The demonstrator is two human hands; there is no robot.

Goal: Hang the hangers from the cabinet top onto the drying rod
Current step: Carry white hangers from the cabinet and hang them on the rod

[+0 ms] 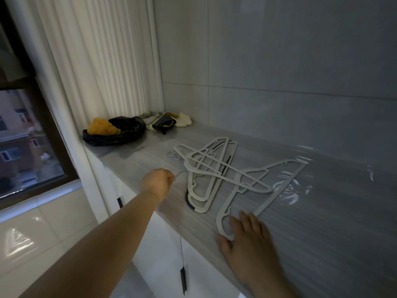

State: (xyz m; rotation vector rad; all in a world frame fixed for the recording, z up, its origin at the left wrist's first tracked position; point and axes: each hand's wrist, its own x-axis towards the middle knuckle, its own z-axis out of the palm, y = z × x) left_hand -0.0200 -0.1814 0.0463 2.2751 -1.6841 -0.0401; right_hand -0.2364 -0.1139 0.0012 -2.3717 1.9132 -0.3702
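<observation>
Nearest, the right hand (247, 237) lay flat and released on the worktop (326, 222), fingers spread, its fingertips touching the rounded end of a pale hanger (219, 222). Farther along, the left hand (158, 182) was clenched round the thin wire hook (180, 173) of another hanger in the overlapping pile of hangers (206, 166) lying flat on the worktop. Beyond them, by the curtain (96, 61), sat a black bag (124, 131) and some crumpled cloths (169, 119).

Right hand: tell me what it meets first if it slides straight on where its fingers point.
The nearest hanger: the right hand lies flat on the cabinet top at that hanger's curved end, fingers aimed into its frame. Whether they already touch it is unclear.
</observation>
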